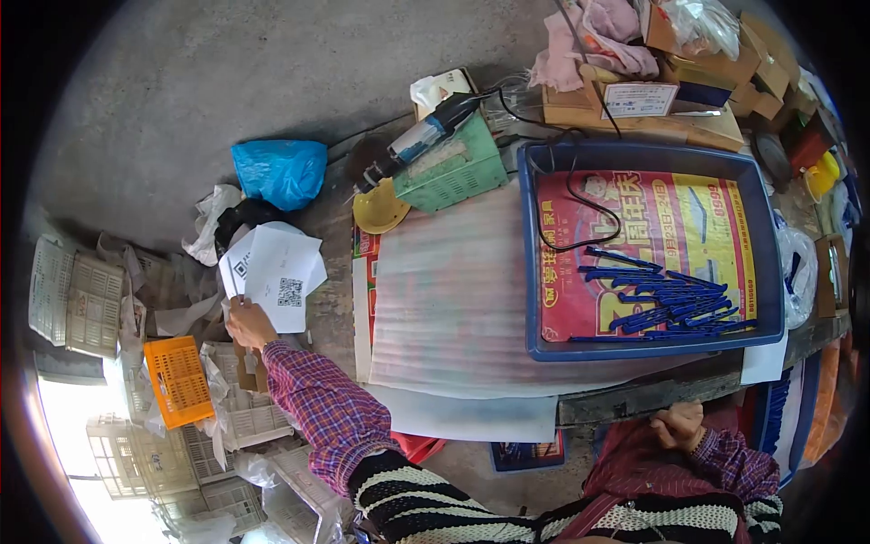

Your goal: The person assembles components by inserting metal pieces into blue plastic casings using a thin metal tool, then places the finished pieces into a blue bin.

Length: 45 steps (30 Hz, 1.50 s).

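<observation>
On a cluttered wooden workbench (634,394), the left hand (246,324) pinches a fan of white QR-code paper sheets (276,267) beyond its left edge; the right hand (678,424) rests curled, empty, below the blue plastic tray (535,263). Sorting looks underway; sheets need steady carrying.

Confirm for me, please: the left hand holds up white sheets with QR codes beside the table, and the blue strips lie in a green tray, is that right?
Not quite. The tray is blue, not green, as the head view shows; the green thing is the small crate further back. The rest stands: the left hand holds white sheets with QR codes, and the blue strips lie in the tray.
</observation>
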Tool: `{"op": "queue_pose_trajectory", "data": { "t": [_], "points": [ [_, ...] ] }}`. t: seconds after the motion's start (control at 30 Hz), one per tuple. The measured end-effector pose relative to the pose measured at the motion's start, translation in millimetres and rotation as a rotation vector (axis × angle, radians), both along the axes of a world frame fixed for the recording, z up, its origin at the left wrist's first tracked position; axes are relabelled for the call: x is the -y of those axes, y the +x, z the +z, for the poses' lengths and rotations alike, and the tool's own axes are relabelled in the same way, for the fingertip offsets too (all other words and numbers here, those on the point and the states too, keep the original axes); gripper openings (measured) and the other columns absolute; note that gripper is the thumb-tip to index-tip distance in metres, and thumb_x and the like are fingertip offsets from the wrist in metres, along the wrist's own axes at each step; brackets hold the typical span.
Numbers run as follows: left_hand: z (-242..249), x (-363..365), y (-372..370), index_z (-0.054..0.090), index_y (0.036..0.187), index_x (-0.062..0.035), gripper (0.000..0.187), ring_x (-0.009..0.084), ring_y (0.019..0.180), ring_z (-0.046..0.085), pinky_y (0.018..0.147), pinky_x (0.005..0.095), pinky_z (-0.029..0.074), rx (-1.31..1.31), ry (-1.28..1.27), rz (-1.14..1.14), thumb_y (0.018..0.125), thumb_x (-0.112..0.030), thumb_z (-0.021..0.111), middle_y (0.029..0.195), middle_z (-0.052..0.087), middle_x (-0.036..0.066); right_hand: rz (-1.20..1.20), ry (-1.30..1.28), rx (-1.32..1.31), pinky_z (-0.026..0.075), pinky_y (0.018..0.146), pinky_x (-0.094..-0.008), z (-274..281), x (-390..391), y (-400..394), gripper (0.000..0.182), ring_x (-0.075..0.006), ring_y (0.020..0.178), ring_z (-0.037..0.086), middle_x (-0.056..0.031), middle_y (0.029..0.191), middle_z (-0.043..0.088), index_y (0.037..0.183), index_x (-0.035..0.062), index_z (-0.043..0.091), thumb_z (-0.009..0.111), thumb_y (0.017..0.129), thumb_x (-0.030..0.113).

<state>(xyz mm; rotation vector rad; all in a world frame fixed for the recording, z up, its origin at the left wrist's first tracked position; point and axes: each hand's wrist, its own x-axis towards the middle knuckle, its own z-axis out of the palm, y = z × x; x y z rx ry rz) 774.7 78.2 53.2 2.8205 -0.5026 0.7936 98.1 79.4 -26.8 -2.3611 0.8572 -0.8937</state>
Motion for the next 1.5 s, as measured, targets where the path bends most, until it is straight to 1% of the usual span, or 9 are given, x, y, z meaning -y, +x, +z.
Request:
{"op": "queue_pose_trajectory", "data": {
  "t": [0.43, 0.63, 0.9, 1.0, 1.1, 1.17, 1.3, 1.43, 1.5],
  "points": [
    [-15.9, 12.2, -2.4, 0.052, 0.125, -0.0212, 0.048, 0.0350, 0.102, 0.054, 0.082, 0.0466, 0.047, 0.075, -0.115, 0.082, 0.077, -0.016, 0.057, 0.121, 0.054, 0.011, 0.020, -0.001, -0.023, 0.037, 0.044, -0.0272, -48.9, -19.3, -35.6, 0.009, -0.0141, 0.043, 0.053, 0.0011, 0.053, 0.053, 0.077, 0.0104, 0.063, 0.069, 0.073, 0.015],
    [-26.2, 8.5, -12.1, 0.057, 0.119, -0.0181, 0.042, 0.0302, 0.101, 0.054, 0.078, 0.0444, 0.047, 0.152, -0.121, 0.023, 0.078, -0.011, 0.063, 0.110, 0.057, 0.011, 0.017, -0.048, -0.038, 0.037, 0.043, -0.0257, -43.8, -16.6, -33.0, 0.008, -0.0132, 0.042, 0.053, 0.0010, 0.052, 0.052, 0.076, 0.0099, 0.062, 0.068, 0.074, 0.015],
    [-17.7, 22.6, -47.3, 0.057, 0.120, -0.0214, 0.038, 0.0329, 0.090, 0.062, 0.069, 0.0467, 0.049, 0.099, -0.072, -0.070, 0.083, -0.014, 0.053, 0.112, 0.060, 0.009, 0.038, -0.025, -0.071, 0.035, 0.037, -0.0291, -34.9, -14.8, -35.0, 0.010, -0.0129, 0.043, 0.053, 0.0012, 0.051, 0.051, 0.076, 0.0108, 0.062, 0.070, 0.073, 0.014],
    [-20.9, 37.9, -32.1, 0.061, 0.113, -0.0073, 0.032, 0.0340, 0.090, 0.061, 0.076, 0.0441, 0.046, 0.198, -0.198, -0.291, 0.082, -0.014, 0.055, 0.101, 0.064, 0.015, 0.020, 0.058, 0.071, 0.040, 0.038, -0.0326, -40.8, -17.1, -34.1, 0.013, -0.0168, 0.045, 0.055, -0.0018, 0.052, 0.052, 0.073, 0.0097, 0.061, 0.072, 0.074, 0.016],
    [7.8, 82.6, -92.8, 0.065, 0.107, -0.0059, 0.027, 0.0300, 0.074, 0.063, 0.065, 0.0401, 0.048, 0.181, -0.369, -0.443, 0.088, -0.020, 0.052, 0.090, 0.068, 0.014, 0.039, 0.079, 0.098, 0.043, 0.040, -0.0319, -35.6, -15.8, -35.3, 0.013, -0.0181, 0.049, 0.058, -0.0029, 0.057, 0.055, 0.073, 0.0087, 0.061, 0.069, 0.077, 0.018],
    [28.4, 110.6, -157.6, 0.065, 0.107, -0.0060, 0.023, 0.0217, 0.070, 0.063, 0.061, 0.0336, 0.047, 0.138, -0.502, -0.874, 0.089, -0.016, 0.055, 0.092, 0.069, 0.011, 0.038, 0.123, 0.158, 0.044, 0.043, -0.0335, -34.3, -16.5, -36.0, 0.014, -0.0205, 0.051, 0.059, -0.0039, 0.059, 0.056, 0.073, 0.0090, 0.061, 0.067, 0.080, 0.019],
    [55.8, 147.9, -320.0, 0.065, 0.102, -0.0011, 0.018, 0.0088, 0.075, 0.058, 0.065, 0.0235, 0.045, -0.312, -0.623, -1.229, 0.087, -0.007, 0.060, 0.088, 0.065, 0.002, 0.075, 0.189, 0.215, 0.045, 0.046, -0.0359, -34.4, -16.1, -40.5, 0.018, -0.0240, 0.053, 0.059, -0.0068, 0.059, 0.056, 0.073, 0.0085, 0.059, 0.063, 0.084, 0.022],
    [47.0, 148.2, -458.9, 0.067, 0.093, -0.0026, 0.010, 0.0038, 0.070, 0.053, 0.058, 0.0177, 0.040, -0.806, -0.163, -1.593, 0.085, -0.004, 0.060, 0.081, 0.062, -0.001, 0.185, 0.304, 0.282, 0.045, 0.049, -0.0404, -40.2, -17.6, -47.2, 0.022, -0.0307, 0.056, 0.059, -0.0118, 0.062, 0.058, 0.074, 0.0061, 0.059, 0.059, 0.086, 0.024],
    [16.8, 151.7, -509.3, 0.069, 0.088, -0.0017, 0.008, 0.0058, 0.064, 0.055, 0.054, 0.0188, 0.040, -0.826, 0.038, -1.706, 0.081, -0.003, 0.064, 0.074, 0.063, 0.002, 0.216, 0.328, 0.302, 0.045, 0.050, -0.0412, -28.9, -19.3, -60.1, 0.023, -0.0312, 0.057, 0.059, -0.0124, 0.062, 0.059, 0.073, 0.0061, 0.058, 0.059, 0.087, 0.024]
  ]
}}
